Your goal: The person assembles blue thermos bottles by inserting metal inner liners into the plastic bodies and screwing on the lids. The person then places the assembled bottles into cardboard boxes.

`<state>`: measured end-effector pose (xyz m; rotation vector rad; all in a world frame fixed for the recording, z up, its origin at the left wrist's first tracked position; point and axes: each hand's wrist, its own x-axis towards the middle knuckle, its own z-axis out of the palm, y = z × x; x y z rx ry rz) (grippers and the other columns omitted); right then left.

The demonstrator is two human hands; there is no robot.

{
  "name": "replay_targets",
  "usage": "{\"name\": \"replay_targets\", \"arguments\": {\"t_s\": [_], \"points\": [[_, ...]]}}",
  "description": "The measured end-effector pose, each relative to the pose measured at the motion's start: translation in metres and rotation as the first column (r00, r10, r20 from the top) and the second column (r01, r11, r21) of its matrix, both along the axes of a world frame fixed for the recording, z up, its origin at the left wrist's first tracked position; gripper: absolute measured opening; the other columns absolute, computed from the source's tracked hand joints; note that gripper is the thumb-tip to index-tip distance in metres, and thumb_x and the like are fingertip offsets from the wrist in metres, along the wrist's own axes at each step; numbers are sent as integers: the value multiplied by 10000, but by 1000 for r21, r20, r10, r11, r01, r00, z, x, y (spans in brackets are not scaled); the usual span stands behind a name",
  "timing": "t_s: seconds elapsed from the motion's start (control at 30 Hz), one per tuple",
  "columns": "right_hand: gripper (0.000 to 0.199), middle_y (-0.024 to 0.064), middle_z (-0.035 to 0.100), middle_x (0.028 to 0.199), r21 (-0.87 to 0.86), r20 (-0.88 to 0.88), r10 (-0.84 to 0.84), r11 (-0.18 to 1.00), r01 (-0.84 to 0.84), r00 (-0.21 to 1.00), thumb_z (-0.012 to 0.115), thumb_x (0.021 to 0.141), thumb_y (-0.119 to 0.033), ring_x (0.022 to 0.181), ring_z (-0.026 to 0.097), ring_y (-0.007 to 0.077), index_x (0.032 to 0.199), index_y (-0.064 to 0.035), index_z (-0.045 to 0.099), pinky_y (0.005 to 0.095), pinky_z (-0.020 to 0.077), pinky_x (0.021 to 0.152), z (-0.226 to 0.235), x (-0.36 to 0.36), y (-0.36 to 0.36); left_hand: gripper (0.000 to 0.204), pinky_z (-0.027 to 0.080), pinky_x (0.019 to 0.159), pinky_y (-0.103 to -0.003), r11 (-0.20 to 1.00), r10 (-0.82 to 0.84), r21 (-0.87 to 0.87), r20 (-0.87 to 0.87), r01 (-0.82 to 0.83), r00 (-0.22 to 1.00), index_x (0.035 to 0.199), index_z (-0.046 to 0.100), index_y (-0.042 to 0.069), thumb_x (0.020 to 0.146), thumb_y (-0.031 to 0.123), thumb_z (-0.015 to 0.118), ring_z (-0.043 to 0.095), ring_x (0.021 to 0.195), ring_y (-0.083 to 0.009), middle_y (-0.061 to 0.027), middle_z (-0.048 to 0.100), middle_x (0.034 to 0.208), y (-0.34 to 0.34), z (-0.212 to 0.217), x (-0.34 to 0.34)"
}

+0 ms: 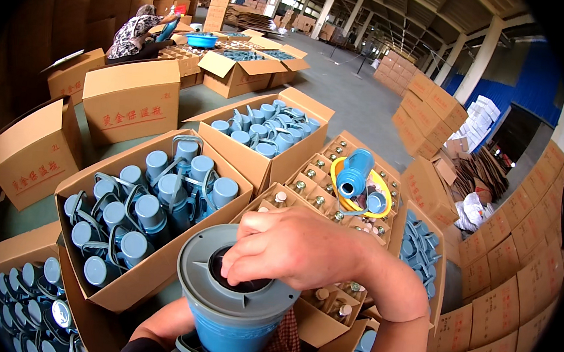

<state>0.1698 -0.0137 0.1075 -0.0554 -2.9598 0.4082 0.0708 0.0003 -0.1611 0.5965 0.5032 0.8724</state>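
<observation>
Where your right hand [284, 245] reaches into the blue flask [233, 329] at six o'clock, fitting seems underway, next needing steadiness; its grasp unclear, left hand hidden.

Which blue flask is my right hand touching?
The blue cylindrical plastic flask nearest the camera, its round grey end up under your right hand; many others stand in brown cardboard boxes.

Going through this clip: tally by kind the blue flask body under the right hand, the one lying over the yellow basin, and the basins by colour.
Flask body under right hand: 1
Flask body over yellow basin: 1
Yellow basin: 1
Blue basin: 1
Total: 4
</observation>
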Motion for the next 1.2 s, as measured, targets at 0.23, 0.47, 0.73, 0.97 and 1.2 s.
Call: {"name": "replay_targets", "arguments": {"t_s": [0.23,0.47,0.73,0.97,1.2], "points": [[195,97,637,817,9,173,-289,956,292,941,647,755,-215,820,597,286,812,-59,543,391,474,664,1,-13,-6,418,473,832,-387,991,116,84,-156,-104,981,1043,636,2,940,352,433,630,906,-358,-227,651,932,-21,-8,-18],[311,151,633,799,64,286,-796,572,818,534,686,716,-305,830,614,336,818,-45,550,414,470,673,-35,26,32,415,478,814,-389,831,492,542,-617,-122,614,1044,631,5,946,349,421,631,885,-368,-233,650,906,-70,4,-55],[229,48,638,880,-783,-341,-891,445,434,298,620,826,-98,736,581,111,1037,-17,585,248,470,667,-140,82,55,320,476,678,-407,789,592,581,-628,-202,505,991,587,2,953,294,461,618,719,-331,-199,628,802,-100,-1,-89],[715,182,489,1354,-749,-32,-597,545,376,801,559,815,-623,1317,383,354,1229,-40,583,455,274,1087,-269,91,-102,338,437,539,-270,818,568,185,-414,-545,711,1152,545,60,1005,306,365,525,617,-132,-28,575,801,-105,-69,-126],[610,242,531,1268,-738,-131,-730,523,426,670,590,788,-634,1175,494,387,799,-24,573,462,360,990,-280,87,-151,374,370,410,-218,645,730,-86,-225,-759,646,1360,371,83,997,174,345,507,582,-116,-49,549,832,-115,-81,-112]]}}
